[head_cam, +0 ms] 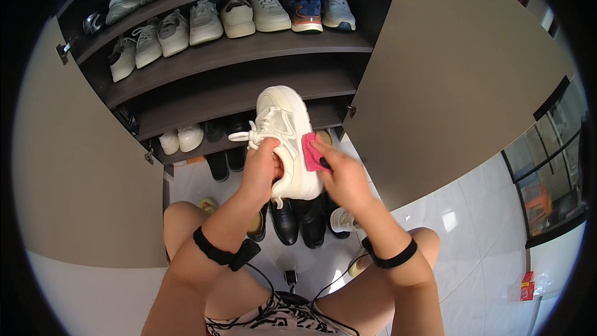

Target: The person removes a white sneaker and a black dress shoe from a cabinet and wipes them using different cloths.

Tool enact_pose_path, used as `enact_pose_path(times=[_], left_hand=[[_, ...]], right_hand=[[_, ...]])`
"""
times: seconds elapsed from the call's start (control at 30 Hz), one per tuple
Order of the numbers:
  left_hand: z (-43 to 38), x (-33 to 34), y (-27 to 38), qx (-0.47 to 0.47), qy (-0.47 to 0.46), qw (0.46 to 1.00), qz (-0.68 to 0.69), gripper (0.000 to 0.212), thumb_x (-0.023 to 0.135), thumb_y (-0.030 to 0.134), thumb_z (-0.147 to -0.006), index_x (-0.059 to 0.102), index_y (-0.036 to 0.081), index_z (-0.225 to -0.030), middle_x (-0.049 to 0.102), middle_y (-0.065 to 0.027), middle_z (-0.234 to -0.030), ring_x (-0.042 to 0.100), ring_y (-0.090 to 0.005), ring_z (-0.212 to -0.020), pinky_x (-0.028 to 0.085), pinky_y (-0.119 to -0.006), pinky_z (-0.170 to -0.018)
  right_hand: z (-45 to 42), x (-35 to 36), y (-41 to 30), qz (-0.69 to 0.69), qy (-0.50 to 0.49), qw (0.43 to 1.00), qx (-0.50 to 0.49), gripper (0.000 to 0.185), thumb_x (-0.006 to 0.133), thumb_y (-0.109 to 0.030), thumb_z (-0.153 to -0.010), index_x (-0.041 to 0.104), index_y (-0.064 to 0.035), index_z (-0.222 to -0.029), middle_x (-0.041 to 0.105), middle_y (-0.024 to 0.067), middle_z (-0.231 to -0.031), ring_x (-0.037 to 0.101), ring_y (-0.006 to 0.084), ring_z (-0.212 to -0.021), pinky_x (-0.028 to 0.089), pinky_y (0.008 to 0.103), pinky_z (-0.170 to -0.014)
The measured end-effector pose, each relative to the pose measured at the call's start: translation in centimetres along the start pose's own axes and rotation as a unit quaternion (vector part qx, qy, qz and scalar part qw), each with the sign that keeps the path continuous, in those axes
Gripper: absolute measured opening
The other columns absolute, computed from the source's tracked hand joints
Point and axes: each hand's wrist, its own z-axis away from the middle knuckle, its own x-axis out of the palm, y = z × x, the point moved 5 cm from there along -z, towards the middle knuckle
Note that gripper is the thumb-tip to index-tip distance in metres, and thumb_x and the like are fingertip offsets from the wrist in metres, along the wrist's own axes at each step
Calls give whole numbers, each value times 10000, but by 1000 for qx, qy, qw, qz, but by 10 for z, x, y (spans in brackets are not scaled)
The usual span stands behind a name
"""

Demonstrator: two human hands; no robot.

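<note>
A white lace-up sneaker [287,121] is held up in front of me, its toe pointing away and its sole side turned to the right. My left hand [262,168] grips it at the ankle opening, with the thumb on the tongue and the fingers inside. My right hand [345,177] pinches a pink cloth [311,151] against the side of the sole. Something small and black shows by the right fingers; I cannot tell what it is. Below the sneaker, black leather shoes [284,224] stand on the tiled floor, partly hidden by it.
An open shoe cabinet stands ahead, with several sneakers [205,23] on its shelves [261,49]. Its left door [84,158] and right door [447,79] are swung wide on either side. White shoes [190,137] sit on the bottom shelf, and another sneaker [343,220] is near my right forearm.
</note>
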Motion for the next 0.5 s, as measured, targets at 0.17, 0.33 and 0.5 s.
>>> enact_pose_path(times=[0.17,0.33,0.5], left_hand=[[-17,-18,1,-48,-42,993,104,524,432,269,-865,419,-66,-1268,576,-221,-1158,591,-318,-1060,480,-434,-929],[-16,-22,-1,-71,-5,994,88,531,413,305,-879,424,-52,-1272,572,-201,-1180,580,-307,-1071,447,-441,-962],[-13,-6,-6,-117,9,990,73,536,410,349,-897,445,-39,-1265,577,-185,-1183,571,-300,-1080,424,-440,-978]], right_hand=[[10,10,-25,72,32,994,-77,529,621,46,-650,575,-21,-1172,599,157,-1186,607,314,-1018,497,363,-866],[9,-11,-40,69,-35,995,-66,502,627,36,-656,585,-26,-1152,636,146,-1110,624,314,-966,509,362,-840],[-10,-18,-26,73,81,986,-129,504,600,42,-656,589,-40,-1154,624,155,-1103,609,326,-983,506,363,-835]])
